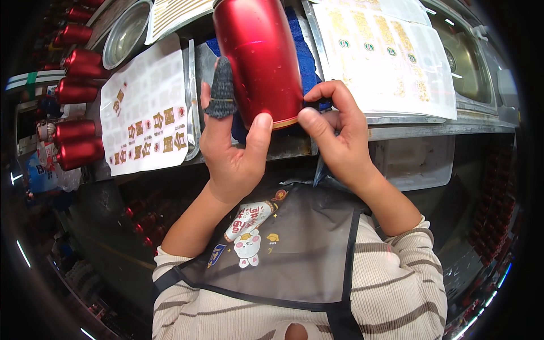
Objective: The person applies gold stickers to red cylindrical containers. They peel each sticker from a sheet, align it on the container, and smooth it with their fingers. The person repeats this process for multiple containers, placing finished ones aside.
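Observation:
A glossy red bottle [259, 59] with a gold-coloured rim at its near end lies tilted in front of me, small water drops on its surface. My left hand [232, 141] grips its left side, with the thumb near the rim and a dark knitted cover [222, 90] on one finger. At the bottle's lower right edge is my right hand [340, 127], its thumb tip against the rim and its bent forefinger on the side. Whether a small thing sits under those fingertips I cannot make out. Blue cloth [306, 51] shows behind the bottle.
A white sheet of gold decals [148, 139] lies on a tray at left, near a metal bowl [128, 33]. Another decal sheet [385, 73] lies at right, beside a metal sink [462, 62]. Several red bottles [76, 90] line the far left. A plastic bin [416, 164] stands below the right counter.

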A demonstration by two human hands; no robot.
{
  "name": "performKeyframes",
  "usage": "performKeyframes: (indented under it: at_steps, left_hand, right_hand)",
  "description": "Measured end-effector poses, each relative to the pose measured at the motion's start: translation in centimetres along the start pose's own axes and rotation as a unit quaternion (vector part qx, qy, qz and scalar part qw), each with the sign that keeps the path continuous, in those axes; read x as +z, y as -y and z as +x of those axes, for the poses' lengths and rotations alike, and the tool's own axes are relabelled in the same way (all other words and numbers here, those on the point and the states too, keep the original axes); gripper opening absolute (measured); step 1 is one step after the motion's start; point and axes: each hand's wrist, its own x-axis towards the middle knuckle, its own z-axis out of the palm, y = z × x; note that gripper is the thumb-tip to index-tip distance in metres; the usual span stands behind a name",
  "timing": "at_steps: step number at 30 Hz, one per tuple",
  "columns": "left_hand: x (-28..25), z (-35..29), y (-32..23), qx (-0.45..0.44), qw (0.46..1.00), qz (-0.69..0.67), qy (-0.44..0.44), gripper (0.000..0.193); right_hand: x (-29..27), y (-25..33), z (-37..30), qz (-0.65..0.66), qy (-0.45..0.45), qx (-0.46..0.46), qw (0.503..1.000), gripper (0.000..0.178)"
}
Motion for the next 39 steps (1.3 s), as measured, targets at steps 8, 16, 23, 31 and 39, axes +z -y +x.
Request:
performKeyframes:
  at_steps: [8,16,23,31,39]
  left_hand:
    - [0.1,-0.7,0.4,-0.004,0.999,0.037,0.015,0.069]
    - [0.5,-0.9,0.7,0.032,0.993,0.109,0.004,0.077]
    - [1.9,-0.7,0.7,0.051,0.987,0.146,-0.046,0.076]
    - [0.5,-1.9,0.0,-0.032,0.998,0.009,-0.054,0.054]
    - [-2.0,-5.4,1.2,0.067,0.972,0.221,0.042,0.038]
  right_hand:
    - [0.6,0.0,-0.1,-0.078,-0.03,-0.032,0.996,0.039]
    - [0.8,-0.8,0.0,-0.023,-0.032,-0.035,0.999,0.028]
    - [1.0,-0.9,0.1,-0.05,-0.038,-0.053,0.997,0.022]
    - [0.6,-1.8,-2.5,-0.127,-0.13,-0.198,0.963,0.017]
    - [0.8,-1.4,-2.9,-0.28,0.022,-0.351,0.893,0.033]
